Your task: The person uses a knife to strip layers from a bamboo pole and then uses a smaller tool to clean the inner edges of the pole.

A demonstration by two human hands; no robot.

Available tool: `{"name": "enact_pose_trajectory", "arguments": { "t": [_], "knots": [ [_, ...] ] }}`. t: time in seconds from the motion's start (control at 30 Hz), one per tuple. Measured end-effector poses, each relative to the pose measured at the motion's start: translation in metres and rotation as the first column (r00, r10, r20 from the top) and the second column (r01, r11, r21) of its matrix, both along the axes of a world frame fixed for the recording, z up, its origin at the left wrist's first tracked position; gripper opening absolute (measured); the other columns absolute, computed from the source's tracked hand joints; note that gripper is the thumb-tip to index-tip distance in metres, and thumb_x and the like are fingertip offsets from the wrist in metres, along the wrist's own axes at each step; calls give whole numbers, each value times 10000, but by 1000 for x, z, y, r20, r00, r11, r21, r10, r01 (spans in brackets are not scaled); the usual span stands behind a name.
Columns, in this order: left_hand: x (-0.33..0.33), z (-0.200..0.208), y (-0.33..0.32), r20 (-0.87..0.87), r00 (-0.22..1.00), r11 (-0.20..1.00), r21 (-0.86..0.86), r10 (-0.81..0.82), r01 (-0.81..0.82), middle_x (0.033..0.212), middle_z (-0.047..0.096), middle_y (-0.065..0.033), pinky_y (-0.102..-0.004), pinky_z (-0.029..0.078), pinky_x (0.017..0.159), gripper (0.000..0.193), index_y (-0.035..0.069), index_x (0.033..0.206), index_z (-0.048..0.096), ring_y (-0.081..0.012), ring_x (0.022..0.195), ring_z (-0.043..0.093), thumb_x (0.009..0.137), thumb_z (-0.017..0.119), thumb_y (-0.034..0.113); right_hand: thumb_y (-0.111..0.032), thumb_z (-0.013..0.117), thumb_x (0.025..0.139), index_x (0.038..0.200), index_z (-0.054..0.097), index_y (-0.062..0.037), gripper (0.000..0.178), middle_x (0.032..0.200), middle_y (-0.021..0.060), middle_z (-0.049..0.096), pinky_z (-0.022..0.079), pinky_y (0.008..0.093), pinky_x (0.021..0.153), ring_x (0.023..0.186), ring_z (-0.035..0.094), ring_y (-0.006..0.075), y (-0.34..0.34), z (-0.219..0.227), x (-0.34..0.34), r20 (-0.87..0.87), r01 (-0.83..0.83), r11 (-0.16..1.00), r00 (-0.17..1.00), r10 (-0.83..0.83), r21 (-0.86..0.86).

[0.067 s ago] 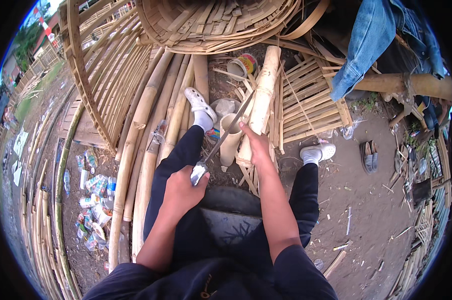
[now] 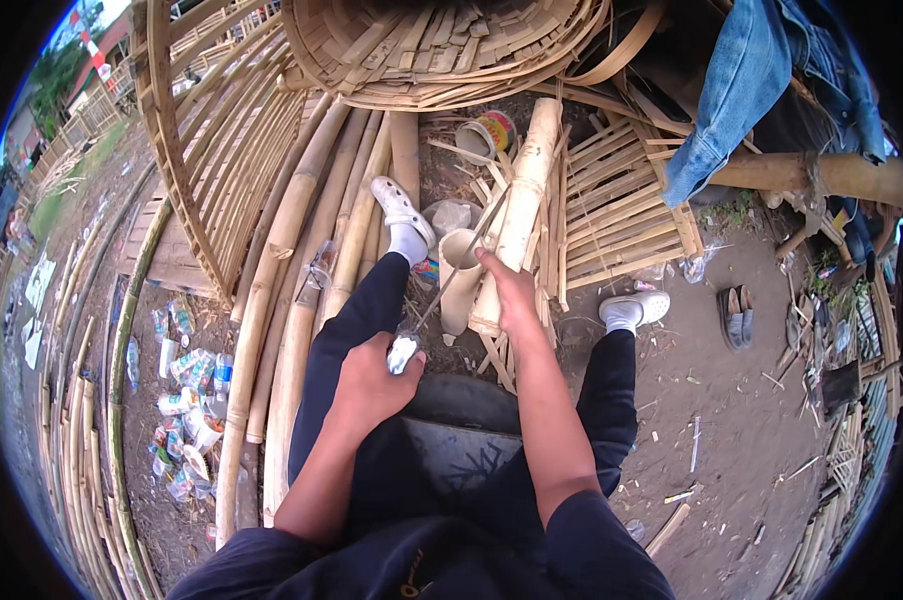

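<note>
My left hand [image 2: 377,380] is closed around the silver-white handle [image 2: 403,352] of a tool with a long, thin, dark blade [image 2: 442,292]. Whether it is a knife or a saw I cannot tell. The blade slants up and away to the right, its far part beside a thick pale bamboo pole [image 2: 528,200]. My right hand [image 2: 512,295] grips that pole near its lower end, thumb close to the blade. Left of the pole stands a short hollow bamboo tube [image 2: 459,285], open end up, partly crossed by the blade.
Beyond my hands sits a large woven bamboo basket [image 2: 442,60]. Long bamboo poles [image 2: 297,200] lie to the left, with plastic litter [image 2: 197,375] past them. A slatted bamboo panel [image 2: 622,200] and a printed tub [image 2: 487,135] lie ahead. Shoes [image 2: 736,318] stand on the right, below hanging denim [image 2: 737,85].
My left hand and the handle have shifted slightly, and the blade has tilted a little. My right hand still holds the bamboo pole in nearly the same spot.
</note>
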State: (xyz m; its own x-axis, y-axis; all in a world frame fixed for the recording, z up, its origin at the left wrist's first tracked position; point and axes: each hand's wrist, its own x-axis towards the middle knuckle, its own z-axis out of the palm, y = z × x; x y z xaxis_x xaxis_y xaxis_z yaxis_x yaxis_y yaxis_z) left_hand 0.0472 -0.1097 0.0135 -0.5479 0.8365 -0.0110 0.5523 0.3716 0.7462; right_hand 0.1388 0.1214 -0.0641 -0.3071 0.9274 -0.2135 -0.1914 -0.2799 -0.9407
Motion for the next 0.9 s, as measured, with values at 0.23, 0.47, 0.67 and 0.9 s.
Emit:
{"name": "enact_pose_trajectory", "arguments": {
  "t": [0.23,0.47,0.67,0.9],
  "knots": [
    [-8,-3,-7,467,883,999,26,-41,32,621,577,-103,-328,444,461,384,-43,864,571,-148,527,589,918,645,330,-284,825,770,1141,632,86,558,1049,114,659,499,314,803,903,625,177,-18,-2,-20,-95,-10,985,995,-7,-172],
    [-17,18,3,464,886,999,-34,-10,29,619,509,-15,-266,355,386,354,9,881,541,-88,433,454,912,663,340,-342,834,762,1169,610,105,645,1129,154,640,491,323,854,976,618,204,-18,-14,-18,-146,-37,982,989,10,-185],
    [-33,2,5,343,936,996,-12,-80,89,645,549,-49,-271,427,409,302,-15,916,551,-101,470,522,847,739,212,-358,830,764,1212,562,140,722,1182,187,619,460,328,925,1054,596,216,-28,-7,-24,-30,-47,987,999,43,-152],
    [-57,2,15,53,986,983,-90,-159,163,813,669,-151,-343,547,562,314,-56,1027,565,-222,637,679,844,703,159,-356,821,777,1263,524,123,744,1242,171,589,423,336,974,1118,560,223,-17,-22,-19,-85,-20,993,996,10,-117]
  ]
}}
